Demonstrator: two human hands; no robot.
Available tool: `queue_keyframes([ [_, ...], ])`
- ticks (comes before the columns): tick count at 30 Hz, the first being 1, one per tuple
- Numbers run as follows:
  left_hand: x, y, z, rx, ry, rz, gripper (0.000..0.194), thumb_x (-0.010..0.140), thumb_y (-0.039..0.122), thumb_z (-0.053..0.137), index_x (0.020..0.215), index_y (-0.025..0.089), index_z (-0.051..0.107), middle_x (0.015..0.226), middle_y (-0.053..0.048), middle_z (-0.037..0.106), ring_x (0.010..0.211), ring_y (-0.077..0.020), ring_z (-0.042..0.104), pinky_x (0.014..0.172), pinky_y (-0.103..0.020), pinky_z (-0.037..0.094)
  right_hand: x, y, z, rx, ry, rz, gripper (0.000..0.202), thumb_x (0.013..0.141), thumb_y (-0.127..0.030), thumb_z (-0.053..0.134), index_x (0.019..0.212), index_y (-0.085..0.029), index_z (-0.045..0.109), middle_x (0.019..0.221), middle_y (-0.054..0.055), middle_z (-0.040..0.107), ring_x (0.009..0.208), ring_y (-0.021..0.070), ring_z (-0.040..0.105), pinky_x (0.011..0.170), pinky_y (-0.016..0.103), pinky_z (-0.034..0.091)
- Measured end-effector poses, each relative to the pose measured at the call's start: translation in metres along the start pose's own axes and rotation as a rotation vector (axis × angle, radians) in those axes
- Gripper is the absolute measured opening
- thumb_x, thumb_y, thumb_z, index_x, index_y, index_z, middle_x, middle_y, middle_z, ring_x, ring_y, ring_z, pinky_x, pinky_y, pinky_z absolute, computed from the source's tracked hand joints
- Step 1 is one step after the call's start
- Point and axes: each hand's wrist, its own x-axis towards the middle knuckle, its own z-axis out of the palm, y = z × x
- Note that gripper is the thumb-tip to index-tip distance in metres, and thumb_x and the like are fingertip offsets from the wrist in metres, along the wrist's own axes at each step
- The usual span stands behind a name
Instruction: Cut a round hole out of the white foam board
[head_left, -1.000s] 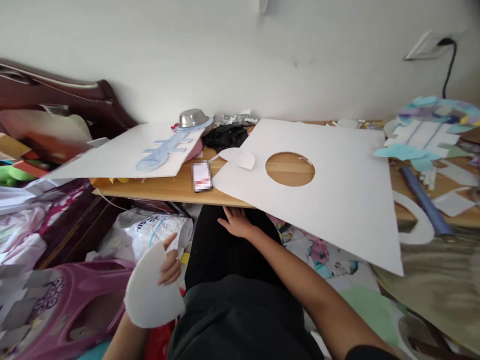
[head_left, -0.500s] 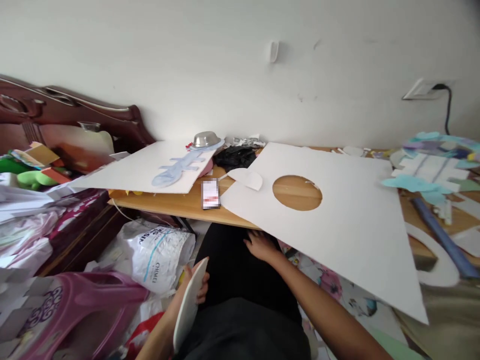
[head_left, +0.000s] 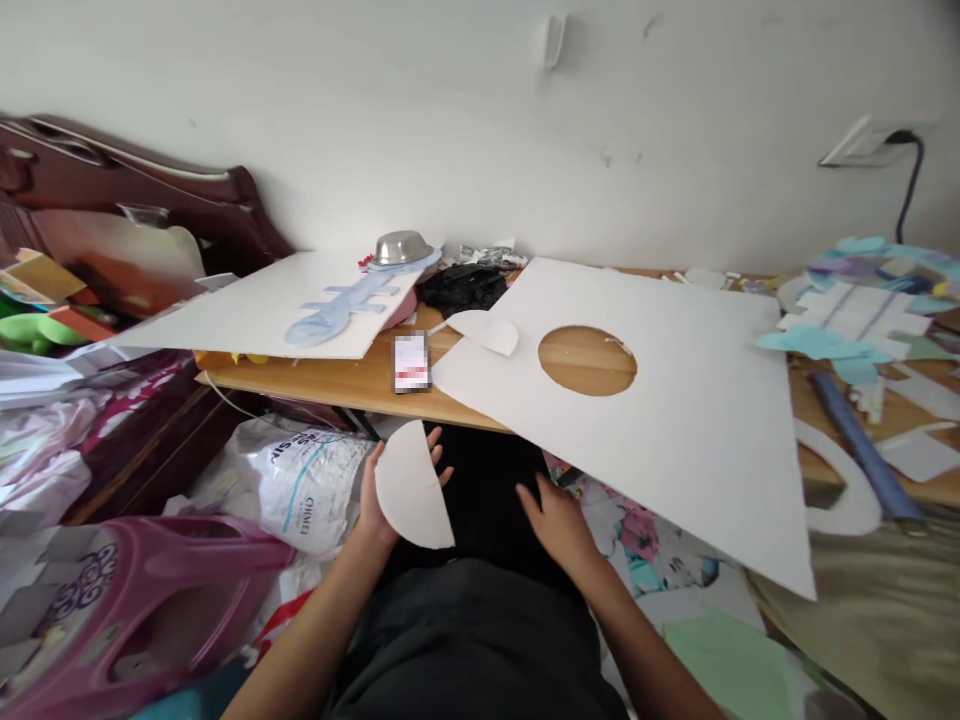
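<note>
A white half-round piece (head_left: 414,490) lies face up across the palm of my left hand (head_left: 375,490), whose fingertips show past its straight edge. Over the dark trousers, my right hand (head_left: 556,515) has its thumb and a finger apart and holds nothing. Beyond it, a large white board (head_left: 675,420) with an oval cut-out overhangs the front edge of the wooden table (head_left: 337,385). Another white half-round piece (head_left: 487,331) rests on that board's left corner. Left of it sits a phone (head_left: 411,362), its screen blurred.
On the left, a second white board (head_left: 247,300) carries a blue paper shape (head_left: 330,318) beside a metal bowl (head_left: 403,247). Paper cut-outs (head_left: 855,320) and a blue roll (head_left: 862,450) crowd the right. Below left are a white bag (head_left: 307,490) and a pink plastic chair (head_left: 172,600).
My left hand has moved up and turned the half-round piece from edge-on to face up. My right hand has drawn back from the table edge. The view has tilted down a little.
</note>
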Motion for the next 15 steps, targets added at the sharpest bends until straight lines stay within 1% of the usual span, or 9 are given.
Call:
queue_keyframes([
  [1, 0.004, -0.006, 0.001, 0.032, 0.007, -0.013, 0.059, 0.097, 0.058, 0.036, 0.144, 0.024, 0.05, 0.154, -0.007, 0.046, 0.129, -0.0249, 0.055, 0.116, -0.052, 0.033, -0.001, -0.012, 0.002, 0.032, 0.009, -0.098, 0.063, 0.099, -0.047, 0.044, 0.154, -0.016, 0.038, 0.153, 0.021, 0.045, 0.143, 0.0349, 0.042, 0.114, 0.056, 0.039],
  [2, 0.009, -0.012, 0.002, 0.092, 0.017, -0.032, 0.061, 0.097, 0.06, 0.035, 0.142, 0.023, 0.052, 0.153, -0.007, 0.048, 0.133, -0.0262, 0.052, 0.116, -0.052, 0.033, -0.002, -0.024, 0.003, 0.067, -0.005, -0.244, 0.072, 0.096, -0.048, 0.052, 0.158, -0.019, 0.028, 0.161, 0.018, 0.033, 0.15, 0.0332, 0.032, 0.118, 0.054, 0.035],
  [4, 0.019, -0.029, 0.001, 0.262, 0.032, -0.081, 0.069, 0.094, 0.068, 0.035, 0.139, 0.02, 0.056, 0.148, -0.01, 0.053, 0.138, -0.0307, 0.048, 0.115, -0.052, 0.035, 0.001, -0.049, 0.002, 0.089, -0.064, -0.514, 0.098, 0.086, -0.049, 0.068, 0.162, -0.026, 0.011, 0.168, 0.013, 0.014, 0.156, 0.0328, 0.011, 0.123, 0.057, 0.022],
  [5, 0.024, -0.038, -0.001, 0.357, 0.03, -0.104, 0.074, 0.091, 0.073, 0.036, 0.137, 0.019, 0.058, 0.145, -0.011, 0.056, 0.138, -0.0331, 0.047, 0.115, -0.053, 0.036, 0.006, -0.059, 0.002, 0.084, -0.091, -0.58, 0.11, 0.08, -0.051, 0.074, 0.162, -0.028, 0.004, 0.169, 0.012, 0.007, 0.156, 0.034, 0.004, 0.124, 0.059, 0.015],
  [6, 0.029, -0.047, -0.003, 0.422, 0.029, -0.119, 0.076, 0.089, 0.075, 0.039, 0.136, 0.018, 0.059, 0.142, -0.012, 0.058, 0.138, -0.0353, 0.047, 0.114, -0.054, 0.037, 0.013, -0.065, 0.002, 0.085, -0.125, -0.588, 0.121, 0.075, -0.054, 0.079, 0.161, -0.028, -0.002, 0.169, 0.013, 0.001, 0.156, 0.035, -0.002, 0.124, 0.06, 0.01],
  [8, 0.037, -0.061, -0.008, 0.493, 0.02, -0.112, 0.074, 0.087, 0.074, 0.047, 0.136, 0.02, 0.059, 0.142, -0.011, 0.058, 0.138, -0.0369, 0.046, 0.114, -0.055, 0.036, 0.028, -0.072, 0.006, 0.118, -0.214, -0.493, 0.14, 0.065, -0.057, 0.084, 0.159, -0.026, -0.015, 0.168, 0.015, -0.012, 0.154, 0.036, -0.012, 0.124, 0.061, 0.006],
  [11, 0.04, -0.069, -0.015, 0.576, -0.005, -0.05, 0.078, 0.082, 0.071, 0.058, 0.141, 0.02, 0.054, 0.15, -0.013, 0.05, 0.143, -0.039, 0.039, 0.117, -0.058, 0.03, 0.042, -0.075, 0.018, 0.241, -0.338, -0.376, 0.152, 0.058, -0.055, 0.089, 0.155, -0.026, -0.025, 0.165, 0.015, -0.023, 0.152, 0.0346, -0.02, 0.124, 0.059, 0.008],
  [13, 0.037, -0.065, -0.017, 0.661, -0.018, 0.026, 0.093, 0.07, 0.069, 0.073, 0.144, 0.017, 0.05, 0.157, -0.016, 0.04, 0.148, -0.0418, 0.028, 0.121, -0.059, 0.02, 0.039, -0.078, 0.026, 0.345, -0.328, -0.333, 0.155, 0.057, -0.05, 0.09, 0.154, -0.026, -0.028, 0.164, 0.017, -0.025, 0.152, 0.0341, -0.02, 0.124, 0.058, 0.008],
  [15, 0.031, -0.059, -0.016, 0.751, -0.026, 0.122, 0.108, 0.052, 0.061, 0.088, 0.143, 0.017, 0.049, 0.161, -0.017, 0.031, 0.151, -0.0427, 0.016, 0.125, -0.056, 0.007, 0.032, -0.083, 0.03, 0.447, -0.249, -0.306, 0.157, 0.055, -0.046, 0.093, 0.155, -0.026, -0.027, 0.165, 0.018, -0.02, 0.154, 0.0337, -0.013, 0.125, 0.055, 0.011],
])
